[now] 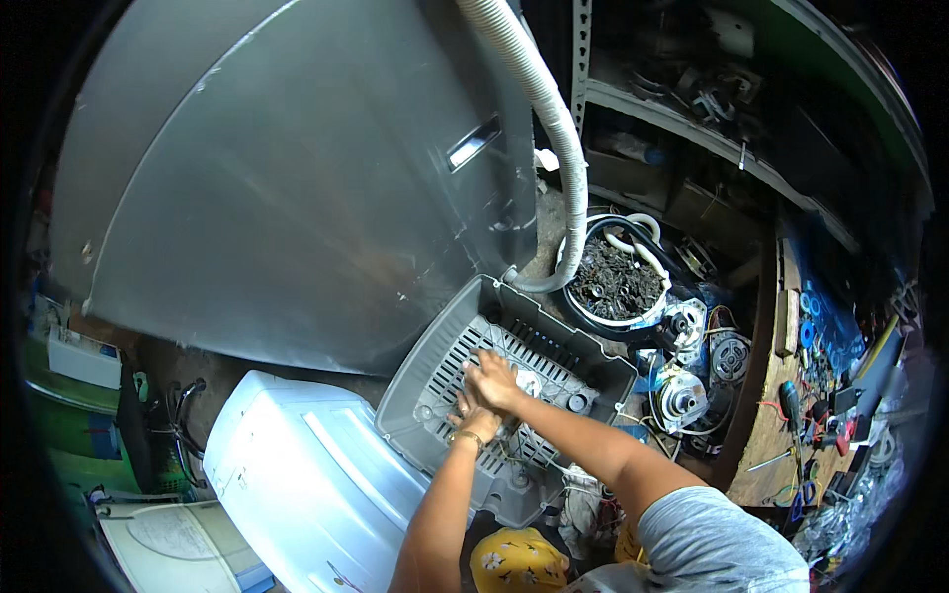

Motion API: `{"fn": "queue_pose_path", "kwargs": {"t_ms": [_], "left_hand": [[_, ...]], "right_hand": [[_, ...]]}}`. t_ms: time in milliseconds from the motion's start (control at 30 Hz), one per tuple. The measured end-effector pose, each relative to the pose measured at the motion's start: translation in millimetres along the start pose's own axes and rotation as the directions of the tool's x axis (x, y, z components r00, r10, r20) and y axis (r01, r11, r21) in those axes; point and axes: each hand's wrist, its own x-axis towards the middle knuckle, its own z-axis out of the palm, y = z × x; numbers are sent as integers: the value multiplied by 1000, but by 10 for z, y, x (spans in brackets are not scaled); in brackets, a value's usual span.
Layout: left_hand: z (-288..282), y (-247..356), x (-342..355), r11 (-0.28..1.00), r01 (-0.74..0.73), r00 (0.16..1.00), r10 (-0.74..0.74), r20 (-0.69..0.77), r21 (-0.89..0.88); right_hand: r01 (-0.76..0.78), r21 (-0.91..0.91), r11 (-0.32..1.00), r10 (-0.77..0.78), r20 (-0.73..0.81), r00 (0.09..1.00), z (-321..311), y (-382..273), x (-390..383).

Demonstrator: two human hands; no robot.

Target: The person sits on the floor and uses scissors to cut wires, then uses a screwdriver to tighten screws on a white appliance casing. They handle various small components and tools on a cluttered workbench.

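Note:
A grey plastic housing (405, 395) with a slotted floor lies tilted in front of me. Inside it, my right hand (491, 381) reaches across over my left hand (474, 413), and the two touch. The fingers of the right hand are stretched out and apart. Those of the left are partly covered, but the visible ones look spread. I see nothing held in either hand. A whitish part (529, 381) sits in the housing beside my right wrist, near a dark round fitting (578, 402). Thin wires run along the housing's near side.
A big grey metal panel (297, 198) rises behind, with a ribbed hose (554, 109) hanging along it. A pale blue plastic cover (297, 474) lies left. Right stand a bucket of dark scraps (618, 282), motors (680, 397) and a wooden bench (766, 445) with tools. Yellow floral cloth (514, 561) is nearest.

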Motion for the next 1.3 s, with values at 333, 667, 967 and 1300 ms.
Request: {"fn": "queue_pose_path", "kwargs": {"t_ms": [333,667,967,1300], "left_hand": [[-385,-139,-930,991,-134,908,125,-400,5],[-58,-94,-2803,899,-408,609,399,-686,161],[490,-716,-4002,937,-337,414,235,-880,92],[1306,-1620,-4341,952,-290,215,-33,-976,-96]], "right_hand": [[742,-358,567,-747,159,646,-2500,-1093,-2128],[438,-892,111,-782,194,592,-3073,-2299,-5723],[249,-965,87,-847,59,528,-2946,-2200,-6385],[394,-916,77,-842,151,517,-3010,-1784,-6904]]}}
